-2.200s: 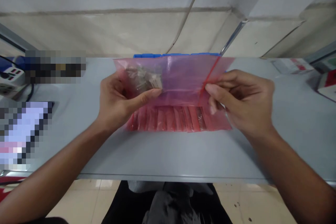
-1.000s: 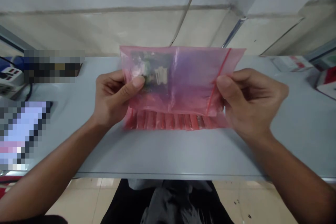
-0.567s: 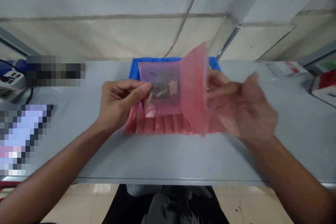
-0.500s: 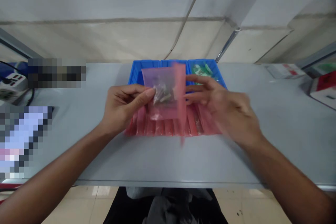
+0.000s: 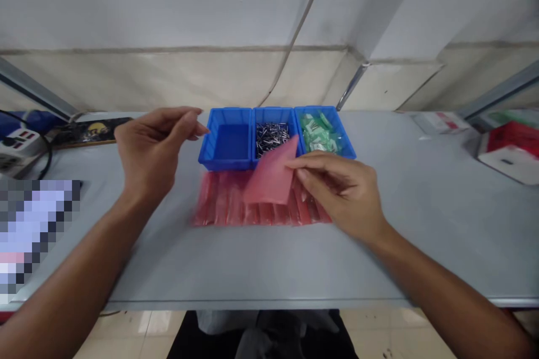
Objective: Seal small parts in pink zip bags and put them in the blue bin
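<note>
Far L, a white plastic power strip w/ black cable is sitting on a smooth pale-grey bench, next to a flat dark printed mat. L hand is hovering above the bench, holding nothing, fingers slightly curled & a bit apart, tips near a ribbed blue plastic bin. Next to it, a matching blue bin is holding a heap of thin shiny metal pins, and a third blue bin is holding glossy green plastic packets. Below the bins, a long overlapping row of crinkly translucent pink plastic bags is lying flat on the bench. One flat pink bag is resting tilted on top of that row, upper corner pointing at the middle bin. R hand is over its R edge, fingers together, touching it; can't tell if clamped. Far R, a red-and-white card box is sitting on the bench.
</note>
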Action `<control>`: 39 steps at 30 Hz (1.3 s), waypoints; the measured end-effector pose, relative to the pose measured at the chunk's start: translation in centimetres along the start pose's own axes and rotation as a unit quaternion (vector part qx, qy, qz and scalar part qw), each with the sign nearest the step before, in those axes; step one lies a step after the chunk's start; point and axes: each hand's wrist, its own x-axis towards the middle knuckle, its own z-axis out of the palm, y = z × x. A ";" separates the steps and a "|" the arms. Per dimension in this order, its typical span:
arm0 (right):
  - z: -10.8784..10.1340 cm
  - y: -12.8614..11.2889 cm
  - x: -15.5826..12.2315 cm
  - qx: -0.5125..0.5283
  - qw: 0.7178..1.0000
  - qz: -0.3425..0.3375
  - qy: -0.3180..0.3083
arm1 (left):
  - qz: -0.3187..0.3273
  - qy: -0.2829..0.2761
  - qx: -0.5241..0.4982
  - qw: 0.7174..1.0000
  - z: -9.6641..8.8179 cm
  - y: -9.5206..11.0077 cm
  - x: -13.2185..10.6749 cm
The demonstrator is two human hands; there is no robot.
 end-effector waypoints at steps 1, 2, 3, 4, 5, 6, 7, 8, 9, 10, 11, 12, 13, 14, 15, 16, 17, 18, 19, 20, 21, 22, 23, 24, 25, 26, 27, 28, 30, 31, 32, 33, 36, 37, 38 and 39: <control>0.0 0.1 0.0 0.001 1.000 0.003 0.008 | -0.004 -0.006 -0.002 1.000 -0.2 -0.2 0.4; 0.0 0.2 0.0 -0.003 1.000 0.006 0.015 | -0.009 -0.027 -0.002 1.000 -0.4 -0.4 0.6; 0.0 0.3 0.0 -0.006 1.000 0.008 0.021 | -0.013 -0.056 -0.001 0.998 -0.4 -0.4 0.5; -0.1 0.3 0.0 -0.005 1.000 0.008 0.023 | -0.014 -0.086 0.002 0.996 -0.3 -0.2 0.2; -0.2 0.3 0.0 0.000 1.000 0.006 0.025 | -0.012 -0.114 0.003 0.993 -0.1 0.1 -0.3; -0.3 0.2 0.0 0.009 1.000 0.002 0.028 | -0.009 -0.139 -0.003 0.990 0.2 0.4 -0.9; -0.4 0.0 0.0 0.021 0.999 -0.002 0.032 | -0.010 -0.167 -0.017 0.986 0.5 0.9 -1.6; -0.5 -0.2 -0.1 0.031 0.999 -0.005 0.038 | -0.014 -0.197 -0.036 0.980 0.9 1.3 -2.3; -0.5 -0.4 -0.1 0.038 0.998 -0.007 0.045 | -0.024 -0.229 -0.057 0.972 1.2 1.7 -2.9; -0.5 -0.6 -0.2 0.041 0.998 -0.008 0.049 | -0.039 -0.258 -0.075 0.962 1.5 2.0 -3.5; -0.4 -0.8 -0.3 0.041 0.998 -0.009 0.048 | -0.060 -0.279 -0.091 0.954 1.7 2.1 -3.8; -0.3 -0.9 -0.3 0.039 0.999 -0.009 0.038 | -0.083 -0.287 -0.101 0.949 1.9 2.2 -4.0; -0.2 -0.9 -0.4 0.035 0.999 -0.009 0.023 | -0.105 -0.284 -0.106 0.947 1.9 2.1 -4.1; 0.0 -0.9 -0.4 0.034 0.999 -0.011 0.006 | -0.120 -0.268 -0.111 0.950 1.8 1.9 -3.9; 0.2 -0.7 -0.4 0.034 0.999 -0.014 -0.012 | -0.124 -0.240 -0.115 0.956 1.6 1.5 -3.4; 0.3 -0.5 -0.3 0.036 0.999 -0.019 -0.024 | -0.120 -0.208 -0.118 0.964 1.3 0.9 -2.8; 0.5 -0.3 -0.3 0.036 0.999 -0.027 -0.027 | -0.103 -0.173 -0.123 0.972 1.0 0.3 -2.0; 0.6 0.0 -0.2 0.033 0.999 -0.036 -0.023 | -0.082 -0.139 -0.126 0.979 0.7 -0.5 -1.0; 0.7 0.2 -0.1 0.026 0.999 -0.044 -0.015 | -0.065 -0.109 -0.120 0.985 0.3 -1.2 0.0; 0.8 0.4 -0.1 0.017 0.999 -0.051 -0.007 | -0.052 -0.094 -0.108 0.988 -0.1 -1.9 1.0; 0.8 0.5 0.0 0.007 0.998 -0.055 0.003 | -0.039 -0.098 -0.079 0.991 -0.5 -2.6 2.0; 0.8 0.6 0.1 -0.002 0.998 -0.057 0.009 | -0.015 -0.110 -0.033 0.993 -0.9 -3.1 2.9; 0.8 0.6 0.1 -0.008 0.998 -0.059 0.012 | 0.024 -0.129 0.024 0.991 -1.3 -3.5 3.5; 0.8 0.6 0.1 -0.015 0.998 -0.062 0.012 | 0.077 -0.142 0.094 0.982 -1.7 -3.7 4.0; 0.7 0.5 0.1 -0.022 0.997 -0.067 0.011 | 0.135 -0.144 0.165 0.966 -2.0 -3.7 4.2; 0.7 0.5 0.1 -0.030 0.997 -0.074 0.010 | 0.187 -0.149 0.224 0.945 -2.2 -3.5 4.3; 0.7 0.4 0.1 -0.037 0.996 -0.081 0.008 | 0.224 -0.159 0.265 0.924 -2.3 -3.3 4.2; 0.7 0.4 0.1 -0.043 0.995 -0.088 0.006 | 0.245 -0.179 0.287 0.909 -2.3 -2.9 3.9; 0.7 0.4 0.1 -0.051 0.994 -0.097 0.002 | 0.251 -0.251 0.303 0.884 -1.9 -2.2 3.4; 0.6 0.4 0.1 -0.055 0.993 -0.101 0.001 | 0.247 -0.291 0.313 0.870 -1.5 -1.9 3.1; 0.5 0.5 0.1 -0.061 0.993 -0.103 0.000 | 0.239 -0.327 0.332 0.852 -1.2 -1.7 2.9; 0.3 0.5 0.2 -0.072 0.992 -0.107 0.004 | 0.230 -0.356 0.357 0.833 -0.8 -1.5 2.8; -1.0 0.3 0.7 -0.140 0.983 -0.112 0.026 | 0.190 -0.413 0.411 0.790 -0.1 -1.1 2.5; -1.6 0.2 1.0 -0.168 0.980 -0.103 0.034 | 0.181 -0.421 0.417 0.785 0.1 -1.1 2.5; -2.3 0.1 1.2 -0.194 0.976 -0.086 0.038 | 0.175 -0.425 0.419 0.783 0.2 -1.1 2.4; -2.9 0.0 1.4 -0.216 0.974 -0.066 0.034 | 0.175 -0.427 0.418 0.782 0.3 -1.1 2.4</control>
